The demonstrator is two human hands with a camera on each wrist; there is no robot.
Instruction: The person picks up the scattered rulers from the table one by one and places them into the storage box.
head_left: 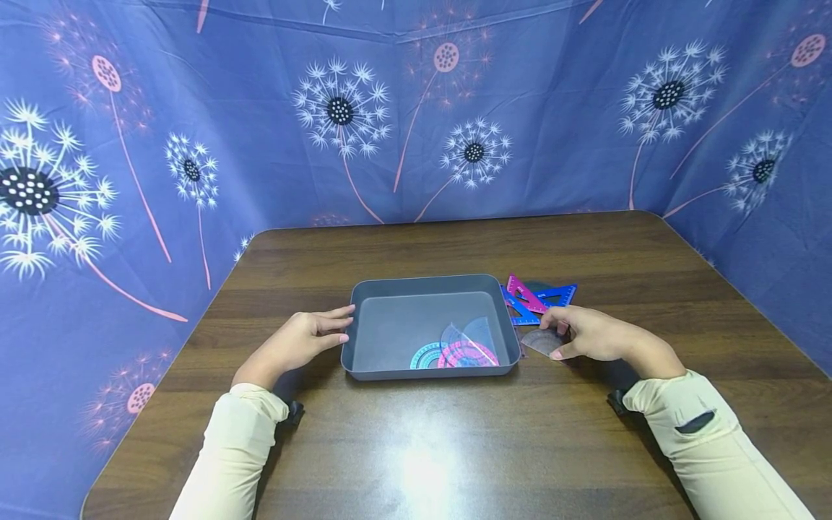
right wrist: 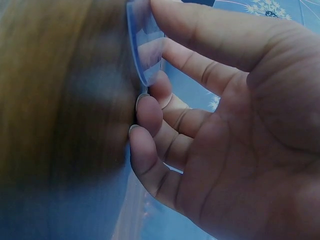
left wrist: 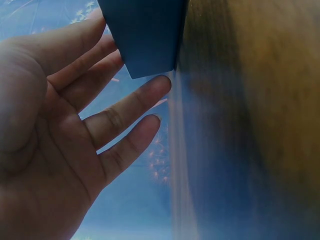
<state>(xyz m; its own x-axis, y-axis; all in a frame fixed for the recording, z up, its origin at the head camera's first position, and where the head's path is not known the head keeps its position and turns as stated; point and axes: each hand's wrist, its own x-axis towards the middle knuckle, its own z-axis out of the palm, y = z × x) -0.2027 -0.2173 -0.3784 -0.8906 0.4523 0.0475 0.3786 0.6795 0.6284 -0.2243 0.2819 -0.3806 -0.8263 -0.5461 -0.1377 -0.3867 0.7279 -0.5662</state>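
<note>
Blue cloth, dandelion print, hangs at the far left and runs round behind the bench, which is dark brown with a wood grain. One left sleeve, cream, cuff pushed back. One left hand, fingers extended and spread wide, thumb and fingertips touching the left wall of the tray. One tray, grey, rectangular, shallow, flat on the bench. Inside it, in the near right corner, overlapping: one teal protractor; one pink protractor; clear pieces, their exact shapes hard to tell. Just beyond the tray's right wall, in a loose heap: one blue set square, one pink set square, and a second blue set square to the right. Nearer, beside the tray and outside it, one clear protractor, pinched between thumb and curled fingers of the right hand, narrow in grip. Last, one right sleeve, cream, with a dark slit near the cuff.
</note>
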